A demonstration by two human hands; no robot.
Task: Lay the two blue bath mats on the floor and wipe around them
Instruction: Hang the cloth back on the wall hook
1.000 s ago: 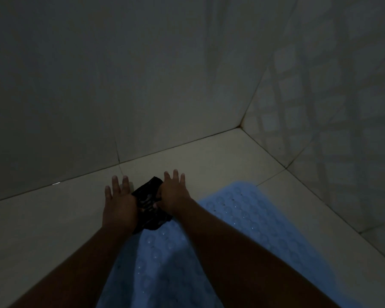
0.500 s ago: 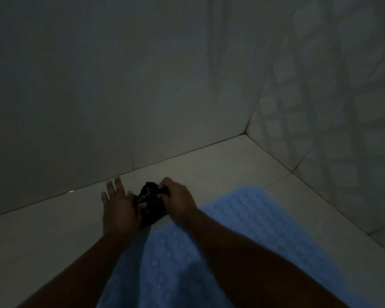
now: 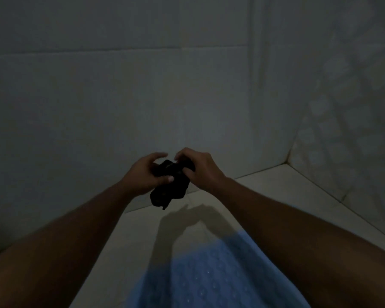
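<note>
A dark cloth hangs bunched in the air in front of the wall, held between both hands. My left hand grips its left side with curled fingers and thumb. My right hand pinches its upper right part. Below them one blue bath mat with a bubbled texture lies flat on the pale tiled floor, partly covered by my forearms. Only this one mat is in view.
The room is dim. A tiled wall rises straight ahead and a second wall closes the corner on the right. The hands cast a shadow on the floor strip between mat and wall.
Both hands have gathered the dark cloth off the floor at the mat's far end and lifted it into the air. The view has tilted upward toward the wall.
</note>
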